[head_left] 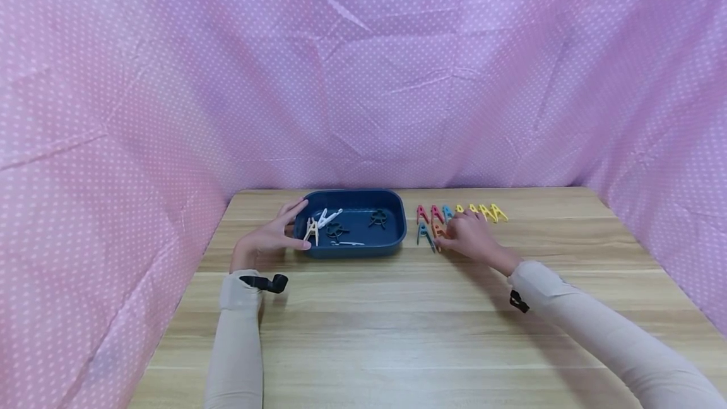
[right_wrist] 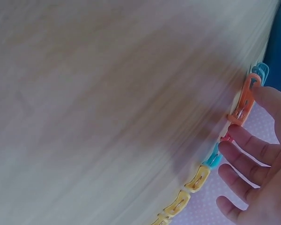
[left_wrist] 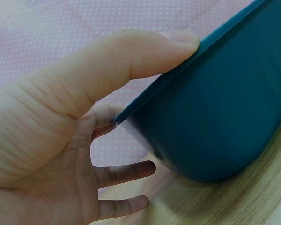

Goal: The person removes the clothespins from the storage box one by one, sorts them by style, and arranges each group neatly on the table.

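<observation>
My left hand (head_left: 271,235) holds the left end of a dark blue basin (head_left: 363,252), thumb on the near rim and index finger at the far side. In the left wrist view the lower fingers hang apart from the basin wall (left_wrist: 215,117). My right hand (head_left: 472,237) pinches an orange clothespin (right_wrist: 245,101) between thumb and index finger, low over the table. Left of it stands a dark teal clothespin (head_left: 423,233). Inside the basin lie a cream clothespin (head_left: 312,230), a white clothespin (head_left: 327,218), dark green clip-like pieces (head_left: 377,218) and a thin white stick (head_left: 348,243).
Behind my right hand runs a row of clothespins: two red (head_left: 436,213), a light blue one (head_left: 447,213) and several yellow ones (head_left: 498,213). The wooden table (head_left: 375,333) ends at a pink dotted curtain (head_left: 363,112) at the back and sides.
</observation>
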Available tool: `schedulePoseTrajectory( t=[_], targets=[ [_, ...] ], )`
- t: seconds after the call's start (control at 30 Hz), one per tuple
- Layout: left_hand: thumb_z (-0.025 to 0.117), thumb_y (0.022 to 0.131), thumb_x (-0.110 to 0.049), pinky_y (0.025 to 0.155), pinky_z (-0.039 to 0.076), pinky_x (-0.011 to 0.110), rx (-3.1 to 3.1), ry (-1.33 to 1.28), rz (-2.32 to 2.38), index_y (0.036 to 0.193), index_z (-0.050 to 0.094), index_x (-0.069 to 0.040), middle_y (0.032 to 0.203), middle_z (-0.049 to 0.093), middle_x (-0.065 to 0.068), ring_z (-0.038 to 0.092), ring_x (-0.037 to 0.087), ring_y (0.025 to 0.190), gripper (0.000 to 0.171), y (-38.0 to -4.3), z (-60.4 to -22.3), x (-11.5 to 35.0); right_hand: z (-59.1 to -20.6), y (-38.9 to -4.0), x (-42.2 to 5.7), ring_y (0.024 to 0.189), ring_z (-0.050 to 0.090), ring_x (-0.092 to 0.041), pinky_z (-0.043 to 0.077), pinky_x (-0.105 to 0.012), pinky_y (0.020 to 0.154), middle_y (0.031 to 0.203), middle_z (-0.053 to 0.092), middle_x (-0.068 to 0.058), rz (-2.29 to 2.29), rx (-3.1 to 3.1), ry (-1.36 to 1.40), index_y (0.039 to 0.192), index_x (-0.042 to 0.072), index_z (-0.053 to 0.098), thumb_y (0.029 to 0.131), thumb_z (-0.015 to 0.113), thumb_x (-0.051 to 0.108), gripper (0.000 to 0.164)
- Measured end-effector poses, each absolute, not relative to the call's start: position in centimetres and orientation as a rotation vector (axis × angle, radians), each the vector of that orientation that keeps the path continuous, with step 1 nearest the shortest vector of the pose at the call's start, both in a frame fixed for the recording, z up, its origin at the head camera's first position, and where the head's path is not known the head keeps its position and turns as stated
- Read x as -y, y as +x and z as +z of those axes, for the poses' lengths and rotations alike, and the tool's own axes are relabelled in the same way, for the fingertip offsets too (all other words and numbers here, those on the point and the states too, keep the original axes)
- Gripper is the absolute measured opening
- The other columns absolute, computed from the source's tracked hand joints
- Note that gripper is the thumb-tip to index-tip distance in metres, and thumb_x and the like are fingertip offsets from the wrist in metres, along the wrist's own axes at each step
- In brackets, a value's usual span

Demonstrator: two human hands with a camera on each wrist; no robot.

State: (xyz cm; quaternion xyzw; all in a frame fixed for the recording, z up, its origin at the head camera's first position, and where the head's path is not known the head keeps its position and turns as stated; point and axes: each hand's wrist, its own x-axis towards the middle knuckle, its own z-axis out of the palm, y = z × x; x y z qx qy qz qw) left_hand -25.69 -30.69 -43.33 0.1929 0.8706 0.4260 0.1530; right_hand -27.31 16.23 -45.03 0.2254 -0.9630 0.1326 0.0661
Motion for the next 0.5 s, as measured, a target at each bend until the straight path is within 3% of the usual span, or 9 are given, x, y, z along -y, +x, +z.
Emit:
schedulePoseTrajectory(
  t=[0.23,0.5],
  targets=[
    [0.076,0.078,-0.035,0.108,0.013,0.066,-2.499,0.556,1.22,0.152,0.006,-0.025,0.157,-0.008,-0.003,-0.001,0.032,0.144,0.102,-25.74,-43.38,30.59,-44.88,-27.18,-15.94,0.083,0.048,-0.023,0.034,-0.044,0.077,0.077,0.062,0.0,0.391,2.926,0.639,0.065,0.017,0.066,0.076,0.072,0.051,0.037],
    [0.076,0.078,-0.035,0.108,0.014,0.065,-2.495,0.564,1.216,0.152,0.006,-0.025,0.157,-0.008,-0.002,-0.002,0.033,0.144,0.102,-25.74,-43.36,30.63,-44.68,-27.11,-15.97,0.082,0.049,-0.024,0.035,-0.045,0.076,0.077,0.063,0.0,0.41,2.916,0.638,0.067,0.016,0.068,0.078,0.072,0.047,0.033]
  ],
)
